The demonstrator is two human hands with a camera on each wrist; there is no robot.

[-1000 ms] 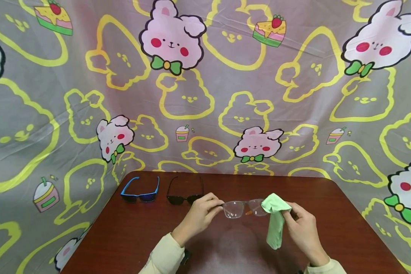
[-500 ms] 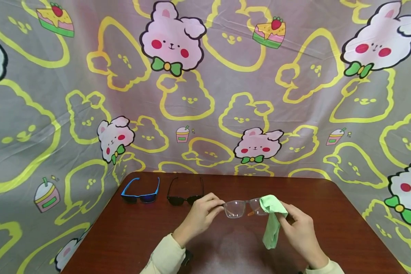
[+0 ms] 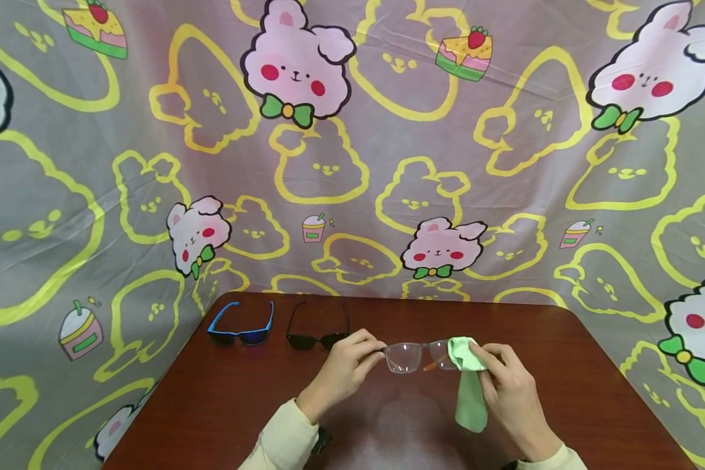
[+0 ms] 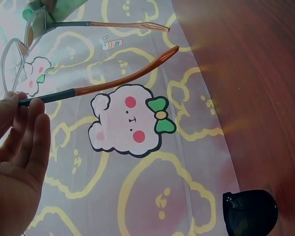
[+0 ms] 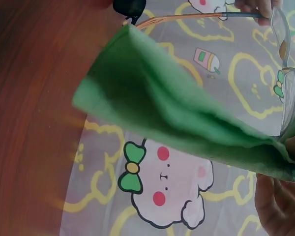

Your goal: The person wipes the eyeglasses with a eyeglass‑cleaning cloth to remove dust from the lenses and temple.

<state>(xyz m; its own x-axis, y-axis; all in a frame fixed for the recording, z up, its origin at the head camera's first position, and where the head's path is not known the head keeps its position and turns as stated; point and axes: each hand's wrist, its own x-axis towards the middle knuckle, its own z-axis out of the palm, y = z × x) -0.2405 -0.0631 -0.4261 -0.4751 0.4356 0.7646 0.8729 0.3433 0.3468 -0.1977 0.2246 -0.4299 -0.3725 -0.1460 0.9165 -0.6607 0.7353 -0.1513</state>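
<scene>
Clear-lensed glasses (image 3: 403,358) are held above the table, their orange-tipped temples (image 4: 108,84) extended in the left wrist view. My left hand (image 3: 342,369) pinches them near the hinge at the left end of the frame. With my right hand (image 3: 514,393), I grip a green cloth (image 3: 465,353) folded over the outer part of the right lens, hiding that part. A long flap of the cloth (image 5: 162,103) hangs below the fingers and fills much of the right wrist view.
Blue-framed sunglasses (image 3: 239,337) and black sunglasses (image 3: 317,341) lie at the back left of the brown table (image 3: 211,405). Behind and beside the table hangs a patterned curtain (image 3: 352,137).
My right hand and the cloth shift slightly left, then the fingers bunch the cloth closer at the lens. The hanging flap swings. The left hand and glasses stay nearly still.
</scene>
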